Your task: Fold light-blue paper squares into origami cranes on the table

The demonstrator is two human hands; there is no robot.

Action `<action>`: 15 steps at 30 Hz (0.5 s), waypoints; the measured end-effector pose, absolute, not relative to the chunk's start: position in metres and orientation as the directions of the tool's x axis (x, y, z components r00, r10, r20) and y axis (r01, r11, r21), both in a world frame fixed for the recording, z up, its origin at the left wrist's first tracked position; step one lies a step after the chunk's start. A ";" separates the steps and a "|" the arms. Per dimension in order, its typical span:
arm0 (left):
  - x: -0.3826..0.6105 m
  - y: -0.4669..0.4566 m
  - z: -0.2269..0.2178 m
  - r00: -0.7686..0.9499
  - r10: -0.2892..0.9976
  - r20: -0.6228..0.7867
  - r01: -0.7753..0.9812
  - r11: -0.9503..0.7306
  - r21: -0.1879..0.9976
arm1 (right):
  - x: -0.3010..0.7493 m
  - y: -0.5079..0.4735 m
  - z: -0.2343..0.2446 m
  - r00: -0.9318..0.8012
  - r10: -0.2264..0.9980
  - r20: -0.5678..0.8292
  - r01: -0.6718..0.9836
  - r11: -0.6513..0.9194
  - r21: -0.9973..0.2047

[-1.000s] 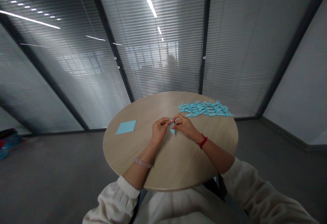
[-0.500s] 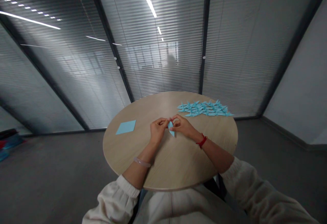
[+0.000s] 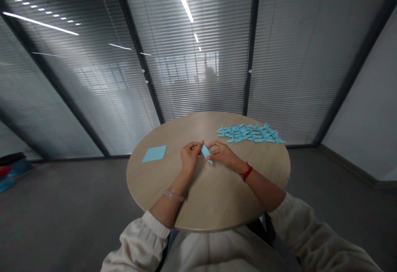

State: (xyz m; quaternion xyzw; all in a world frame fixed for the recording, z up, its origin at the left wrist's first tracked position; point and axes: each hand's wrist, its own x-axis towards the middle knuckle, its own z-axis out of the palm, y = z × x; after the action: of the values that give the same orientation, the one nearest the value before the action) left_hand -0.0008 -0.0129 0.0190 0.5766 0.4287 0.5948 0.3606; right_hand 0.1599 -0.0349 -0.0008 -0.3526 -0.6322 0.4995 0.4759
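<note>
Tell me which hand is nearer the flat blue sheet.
Left. The left hand is to the right of the flat blue sheet, not touching it; the right hand is farther right, beyond the folded paper.

Cream sleeves (image 3: pixel 136 243) end in gathered cuffs (image 3: pixel 157 223). A pale, translucent bangle (image 3: pixel 173 196) circles the left wrist (image 3: pixel 184 179), a red cord bracelet (image 3: pixel 247 172) the right. Matching cloth (image 3: pixel 190 250) with a vertical seam (image 3: pixel 209 248) covers the front.

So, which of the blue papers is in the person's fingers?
The narrow piece, between the left hand and right hand; the flat sheet and the folded shapes lie untouched on the table.
</note>
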 end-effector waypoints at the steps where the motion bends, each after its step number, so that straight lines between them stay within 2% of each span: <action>1: -0.003 -0.012 0.020 -0.089 0.920 0.383 0.049 -0.380 0.924 | 0.160 -0.035 -0.002 -0.308 0.919 0.244 -0.031 0.247 -0.969; 7: -0.018 -0.002 0.026 -0.241 0.891 0.384 -0.059 -0.408 0.911 | 0.158 -0.035 -0.011 -0.390 0.898 0.206 0.037 0.239 -0.970; 10: -0.016 -0.004 0.026 -0.176 0.917 0.359 -0.092 -0.378 0.921 | 0.160 -0.034 -0.008 -0.242 0.902 0.356 0.126 0.393 -0.911; 12: -0.012 -0.008 0.025 -0.109 0.937 0.331 -0.095 -0.341 0.935 | 0.162 -0.035 -0.003 -0.146 0.851 0.505 0.191 0.525 -0.829; 15: -0.006 -0.011 0.024 -0.046 0.951 0.306 -0.042 -0.308 0.950 | 0.164 -0.035 0.002 -0.180 0.742 0.646 0.259 0.669 -0.697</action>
State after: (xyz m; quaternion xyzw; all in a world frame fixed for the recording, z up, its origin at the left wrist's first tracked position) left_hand -0.0065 -0.0112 0.0243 0.5497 0.4133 0.5933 0.4183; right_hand 0.1639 -0.0348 0.0017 -0.3405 -0.7351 0.2228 0.5422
